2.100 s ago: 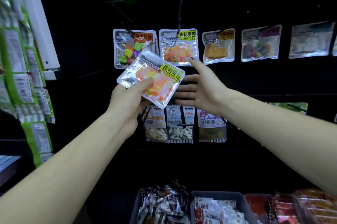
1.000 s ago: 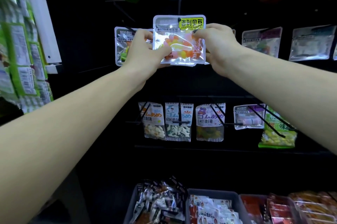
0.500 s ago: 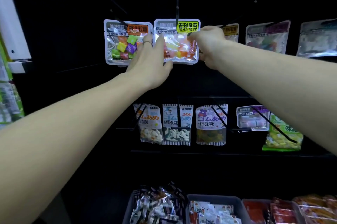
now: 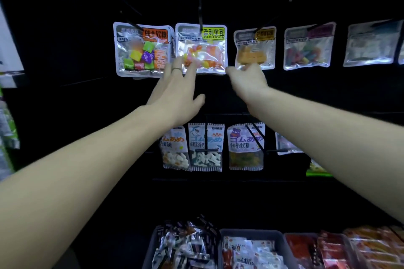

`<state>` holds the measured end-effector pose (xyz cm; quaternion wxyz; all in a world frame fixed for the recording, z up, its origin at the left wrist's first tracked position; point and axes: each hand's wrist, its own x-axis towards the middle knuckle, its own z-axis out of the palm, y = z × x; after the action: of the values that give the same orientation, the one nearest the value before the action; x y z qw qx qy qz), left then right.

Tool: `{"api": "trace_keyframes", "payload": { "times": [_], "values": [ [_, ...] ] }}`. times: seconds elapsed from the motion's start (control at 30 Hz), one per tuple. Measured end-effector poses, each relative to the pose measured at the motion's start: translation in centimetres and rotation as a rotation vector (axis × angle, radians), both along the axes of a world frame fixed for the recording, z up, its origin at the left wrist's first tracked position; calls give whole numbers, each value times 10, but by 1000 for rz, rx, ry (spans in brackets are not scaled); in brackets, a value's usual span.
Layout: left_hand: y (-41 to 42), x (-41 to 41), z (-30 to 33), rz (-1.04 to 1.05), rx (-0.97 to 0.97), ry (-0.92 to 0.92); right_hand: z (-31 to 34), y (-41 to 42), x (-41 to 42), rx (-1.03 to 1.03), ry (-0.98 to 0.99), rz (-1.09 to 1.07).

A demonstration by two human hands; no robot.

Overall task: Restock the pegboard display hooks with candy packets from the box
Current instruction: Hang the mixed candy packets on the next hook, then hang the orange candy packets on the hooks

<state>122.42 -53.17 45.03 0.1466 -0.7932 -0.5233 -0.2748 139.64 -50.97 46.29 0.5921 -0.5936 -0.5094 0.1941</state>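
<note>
Head view: black pegboard (image 4: 65, 34) carrying two rows of hanging packets. Upper row, five clear-fronted silver packets counted left to right: cube sweets under an orange label (image 4: 143, 50), the jelly-bean packet (image 4: 202, 49) under a yellow-green label, an orange-sweet packet (image 4: 254, 49), a purple-labelled packet (image 4: 308, 46), a pale packet (image 4: 371, 43) near the right edge. Jelly-bean packet hung on its black hook (image 4: 199, 9), second from the left, upright, filled with pink, orange and yellow beans. Left hand (image 4: 178, 96) just below it, fingers straight and spread, a ring on one, fingertips overlapping the packet's lower left corner; gripping nothing. Right hand (image 4: 248, 81) just beside the lower right corner, fingers loosely curled, holding nothing visible; covers the bottom edge of the orange-sweet packet. Lower row: three gummy packets (image 4: 205, 148) plainly seen, more hidden behind the right forearm. Along the bottom, three grey bins (image 4: 251, 232) packed with snack packets; contents blurred.
</note>
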Motion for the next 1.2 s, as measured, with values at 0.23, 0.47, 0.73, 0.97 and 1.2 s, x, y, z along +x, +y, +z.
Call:
{"api": "trace_keyframes", "payload": {
  "times": [0.23,0.47,0.73,0.97,1.2],
  "values": [
    [-104,30,-105,-284,95,-13,-101,-143,37,95,-44,94],
    [-187,95,-275,-564,-141,141,-281,-256,75,-145,-50,27],
    [-235,116,-466,-566,-868,468,-485,-336,145,-1037,-273,119],
    [-269,113,-529,-541,-978,674,-552,-388,153,-1363,-240,299],
    [-274,120,-554,-497,-791,915,-575,-383,134,-1334,134,224]
  ]
}}
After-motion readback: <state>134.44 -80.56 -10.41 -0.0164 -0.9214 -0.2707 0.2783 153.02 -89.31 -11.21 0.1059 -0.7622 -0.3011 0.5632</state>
